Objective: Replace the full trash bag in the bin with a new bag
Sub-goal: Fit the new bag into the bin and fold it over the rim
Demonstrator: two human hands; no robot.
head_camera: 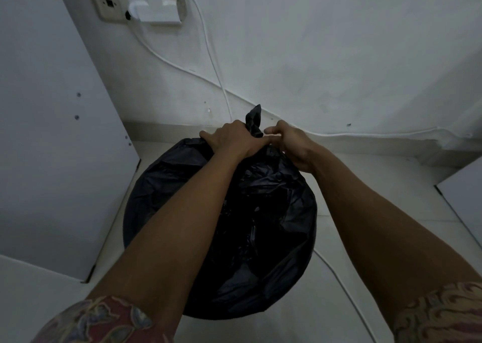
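- The bin itself is not visible; the black trash bag (260,212) covers everything under it, so it is not possible to tell if the bag sits in a bin or directly on the floor (378,212).
- Both forearms cross in front of the bag and hide a big part of its top, and patterned sleeves (99,321) are cut off by the bottom edge.
- The left hand (234,140) is closed on the gathered plastic at the far side of the bag; the fingertips are hidden inside the folds.
- The twisted neck of the bag (253,121) stands up between the two hands, touching the left one.
- The right hand (289,144) is closed around the plastic just beside the neck, with the thumb bent towards the left hand.
- The bag stands on the pale floor near the corner of the white wall (339,55), beside a white panel (52,160) at the left.
- A white cable (208,55) hangs from a charger at the wall outlet (109,3) and goes down behind the bag.
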